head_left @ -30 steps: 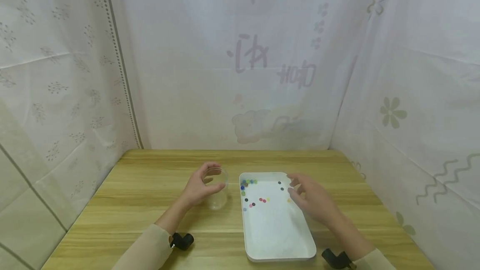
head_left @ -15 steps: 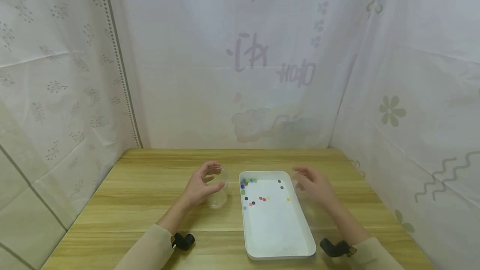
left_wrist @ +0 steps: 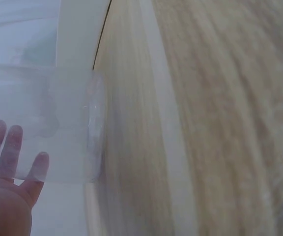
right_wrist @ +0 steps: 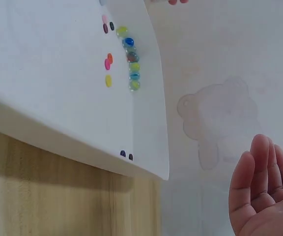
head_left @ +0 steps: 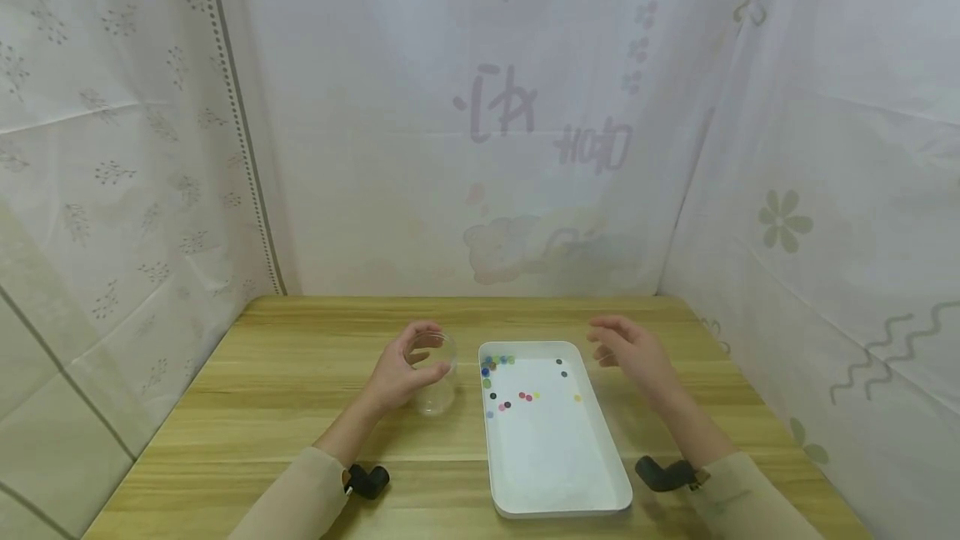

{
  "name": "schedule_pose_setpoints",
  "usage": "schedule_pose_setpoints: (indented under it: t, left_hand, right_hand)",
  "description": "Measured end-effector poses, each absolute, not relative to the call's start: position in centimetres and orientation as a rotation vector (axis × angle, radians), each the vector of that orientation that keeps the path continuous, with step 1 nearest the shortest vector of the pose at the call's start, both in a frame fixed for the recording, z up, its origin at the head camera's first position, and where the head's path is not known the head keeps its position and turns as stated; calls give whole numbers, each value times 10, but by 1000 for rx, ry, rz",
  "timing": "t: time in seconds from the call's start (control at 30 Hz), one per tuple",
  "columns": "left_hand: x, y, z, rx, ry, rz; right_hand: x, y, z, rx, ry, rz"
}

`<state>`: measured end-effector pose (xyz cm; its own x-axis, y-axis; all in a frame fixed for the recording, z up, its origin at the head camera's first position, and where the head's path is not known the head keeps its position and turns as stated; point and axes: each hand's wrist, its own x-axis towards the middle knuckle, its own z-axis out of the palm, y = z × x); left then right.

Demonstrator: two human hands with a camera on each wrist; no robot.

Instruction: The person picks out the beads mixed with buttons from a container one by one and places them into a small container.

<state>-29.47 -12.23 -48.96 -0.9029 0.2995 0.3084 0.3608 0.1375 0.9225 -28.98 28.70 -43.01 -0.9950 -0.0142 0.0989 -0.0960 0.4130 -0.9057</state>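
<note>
My left hand (head_left: 401, 372) curls round the upper part of a clear cup (head_left: 435, 398), which stands upright on the table left of the tray. In the left wrist view the fingers (left_wrist: 11, 152) lie against the see-through wall of the cup, and nothing shows inside it. A white tray (head_left: 551, 465) holds glass marbles (right_wrist: 133, 66) along its far left corner. Several small coloured discs or beads (head_left: 525, 397) are scattered on its floor. My right hand (head_left: 633, 352) hovers beyond the tray's right edge, fingers loosely bent, holding nothing; its palm shows in the right wrist view.
Tray and cup share a wooden table (head_left: 315, 332). Two dark beads (head_left: 562, 367) lie near the tray's far right corner, and a yellow-orange one (head_left: 577, 397) by its right wall. Printed white curtains (head_left: 375, 148) hang behind and at both sides.
My right hand has drawn away from over the tray's right edge, moving right and a little farther back. The left hand and the cup stay where they were.
</note>
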Motion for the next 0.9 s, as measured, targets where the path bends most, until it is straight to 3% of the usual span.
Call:
schedule_pose_setpoints:
  t: [0.9]
  left_hand:
    - [-295,-122,-490,-669,-2345,-1887]
  right_hand:
    - [-318,224,-434,277,-2631,1797]
